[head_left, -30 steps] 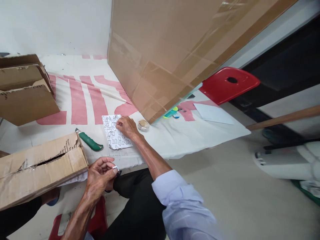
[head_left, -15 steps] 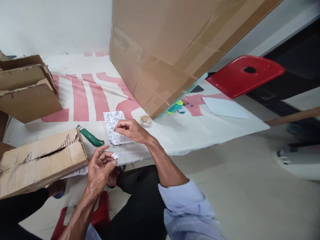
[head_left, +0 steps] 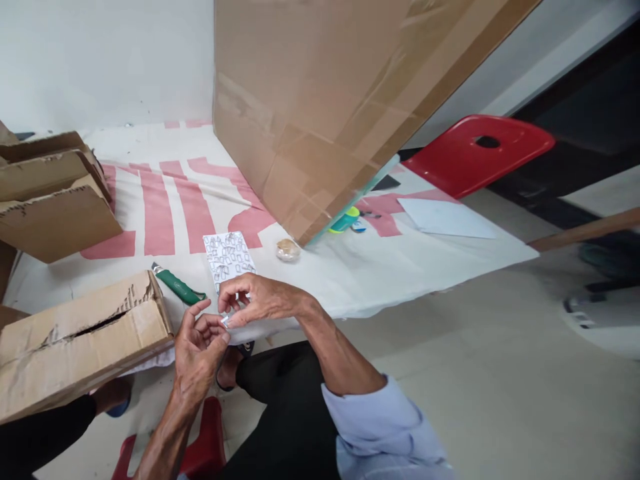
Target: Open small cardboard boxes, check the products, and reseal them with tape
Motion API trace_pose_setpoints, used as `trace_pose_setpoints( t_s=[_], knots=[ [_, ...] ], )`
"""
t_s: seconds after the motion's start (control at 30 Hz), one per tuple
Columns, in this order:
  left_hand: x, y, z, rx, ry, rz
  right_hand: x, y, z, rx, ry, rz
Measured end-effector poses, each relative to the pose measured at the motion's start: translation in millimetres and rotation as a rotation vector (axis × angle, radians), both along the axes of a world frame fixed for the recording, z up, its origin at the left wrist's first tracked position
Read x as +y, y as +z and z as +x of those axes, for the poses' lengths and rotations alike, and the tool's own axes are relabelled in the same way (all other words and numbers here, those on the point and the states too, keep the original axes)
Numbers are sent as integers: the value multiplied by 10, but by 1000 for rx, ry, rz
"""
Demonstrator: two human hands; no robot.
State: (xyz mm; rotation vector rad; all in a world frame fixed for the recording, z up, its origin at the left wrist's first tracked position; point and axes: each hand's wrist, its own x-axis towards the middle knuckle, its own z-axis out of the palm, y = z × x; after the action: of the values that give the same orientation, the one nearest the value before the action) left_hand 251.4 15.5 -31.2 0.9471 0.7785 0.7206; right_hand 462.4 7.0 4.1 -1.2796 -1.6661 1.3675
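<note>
Fingers of the left hand [head_left: 197, 357] are nearly closed, thumb against forefinger, on a small white piece [head_left: 225, 321] at the front edge of the tabletop [head_left: 380, 283]; the remaining fingers are loosely curled. Fingers of the right hand [head_left: 265, 297] meet the same piece, thumb and forefinger almost together; whether they grip it cannot be told. To the left, a torn cardboard box [head_left: 90, 327] reaches the front edge and limits room on that side. A green cutter [head_left: 179, 285] lies between box and sheet. The white sheet [head_left: 230, 253], printed with small outlines, lies just beyond the hands, its near part hidden by the right hand. A small wrapped item [head_left: 288, 251] sits right of it, near the corner of a large carton [head_left: 320, 113]. Open room extends rightward along the front edge; the carton closes off the space behind. Compared with half a second ago, the right hand has left the sheet for the piece, uncovering more of the sheet's middle.
</note>
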Motion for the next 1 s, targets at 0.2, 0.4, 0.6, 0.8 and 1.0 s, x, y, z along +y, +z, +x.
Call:
trace_pose_setpoints(
  t_s=[0.2,0.4,0.6,0.8,1.0],
  knots=[
    [19,-75,-1,5,-4,11,28,-14,-62,-25,-13,13],
    [31,-146,1,13,15,1,15,-27,-83,-54,-25,27],
    [14,-257,-30,51,-19,-26,263,-178,225,-124,-463,258],
    [-23,-423,-76,110,-83,34,900,-548,704,-357,-763,438],
    [-106,-670,-75,106,-46,128,1237,-840,881,-498,-769,380]
  ],
)
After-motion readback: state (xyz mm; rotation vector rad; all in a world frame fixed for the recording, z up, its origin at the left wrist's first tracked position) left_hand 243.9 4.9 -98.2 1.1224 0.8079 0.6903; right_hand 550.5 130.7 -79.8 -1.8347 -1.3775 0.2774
